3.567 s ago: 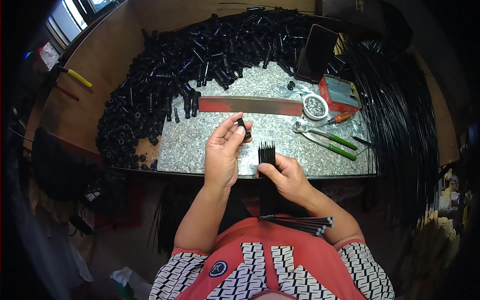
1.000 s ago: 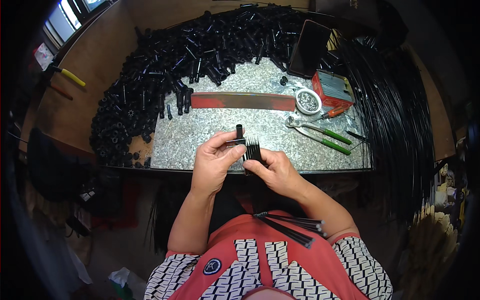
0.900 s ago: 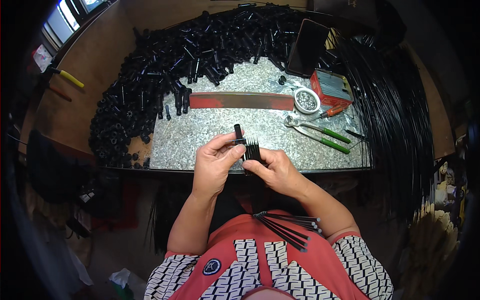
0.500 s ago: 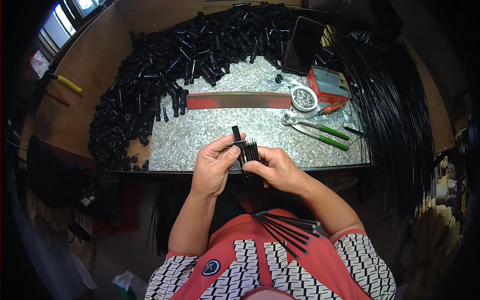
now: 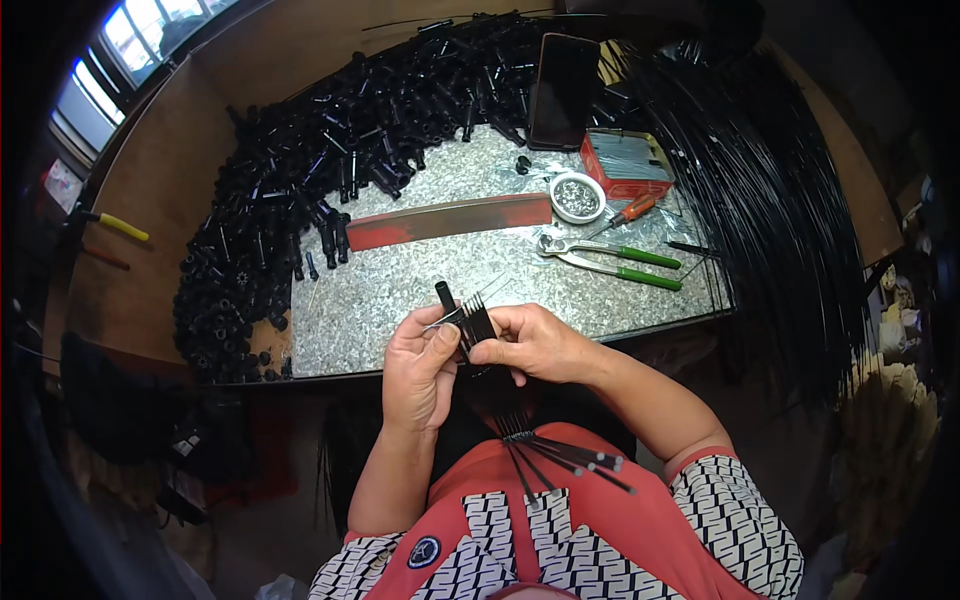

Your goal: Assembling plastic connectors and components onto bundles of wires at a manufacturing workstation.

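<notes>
Close together above my lap, both hands are closed. My left hand [image 5: 412, 372] pinches a short black plastic tube [image 5: 444, 293] that sticks up past the fingertips. A thin metal wire [image 5: 440, 322] crosses at its thumb. In my right hand [image 5: 548, 345] is a bundle of slim black ribs [image 5: 478, 322], like umbrella ribs, fanned side by side against the tube. The bundle runs down between my hands to my lap, where thicker black rods [image 5: 570, 455] with pale round tips spread over the red apron. My fingers hide where tube and ribs meet.
Black tubular parts [image 5: 330, 130] are heaped at the table's back and left. A red-brown bar [image 5: 450, 220], white bowl of small metal bits [image 5: 578, 216], green-handled pincers [image 5: 620, 263], orange-handled screwdriver [image 5: 632, 210], red box [image 5: 625, 188] and phone [image 5: 563, 92] lie beyond my hands. Long black rods [image 5: 765, 190] line the right.
The whole view has shifted and tilted slightly. Thin wire ends now show beyond the ribs at the upper right. Both hands keep their grip, and the tube leans a little more left.
</notes>
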Demonstrator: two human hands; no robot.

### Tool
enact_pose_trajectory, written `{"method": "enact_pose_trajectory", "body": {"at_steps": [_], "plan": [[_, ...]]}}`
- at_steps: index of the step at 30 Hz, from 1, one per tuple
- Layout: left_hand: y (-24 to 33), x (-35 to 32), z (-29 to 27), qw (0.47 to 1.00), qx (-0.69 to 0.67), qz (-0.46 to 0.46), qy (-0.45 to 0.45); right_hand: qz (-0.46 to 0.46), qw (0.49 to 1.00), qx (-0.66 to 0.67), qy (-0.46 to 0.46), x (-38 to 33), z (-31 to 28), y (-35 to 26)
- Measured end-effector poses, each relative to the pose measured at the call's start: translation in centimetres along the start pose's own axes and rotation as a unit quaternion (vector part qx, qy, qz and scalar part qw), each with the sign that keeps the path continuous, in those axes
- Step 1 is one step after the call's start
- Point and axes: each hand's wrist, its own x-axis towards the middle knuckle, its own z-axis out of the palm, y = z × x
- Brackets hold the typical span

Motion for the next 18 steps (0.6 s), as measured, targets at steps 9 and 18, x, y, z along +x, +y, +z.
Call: {"method": "enact_pose_trajectory", "body": {"at_steps": [9, 18], "plan": [[-0.4, -0.5, 0.6, 0.998, 0.016, 0.042, 0.043, -0.021, 0.999, -0.032, 0.013, -0.1, 0.1, 0.2], [-1.0, -0.5, 1.0, 0.998, 0.029, 0.032, 0.034, 0.007, 1.0, -0.014, 0.002, 0.1, -0.1, 0.5]]}}
